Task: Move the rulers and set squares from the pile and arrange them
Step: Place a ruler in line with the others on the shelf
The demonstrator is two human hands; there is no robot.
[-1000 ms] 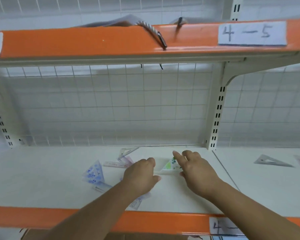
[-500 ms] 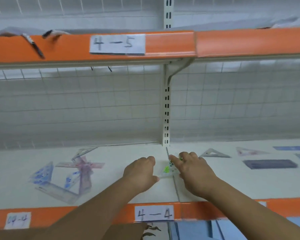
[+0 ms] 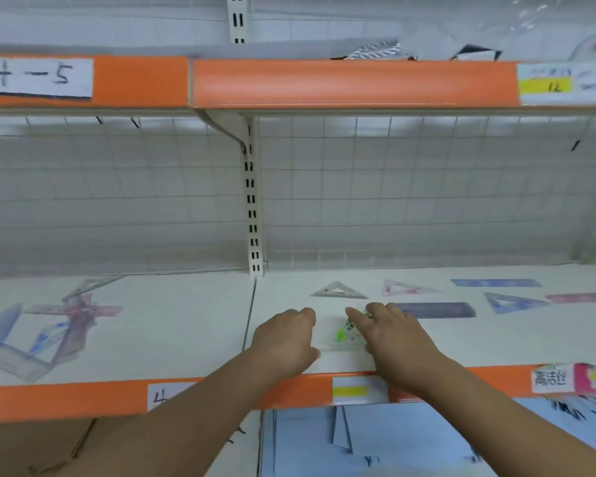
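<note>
a clear set square with green print lies flat on the white shelf, just right of the shelf seam — its outline is blurred and its right part is hidden under fingers, so its pointing is unclear. the right hand presses spread fingers on it; the left hand, loosely curled and holding nothing, rests at its left edge. left of the seam sits the pile; right of it, a grey set square and dark ruler.

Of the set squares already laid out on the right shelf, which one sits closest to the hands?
The grey set square, leftmost of the laid-out row, just behind the right hand. The pinkish one and the blue one lie farther right.
</note>
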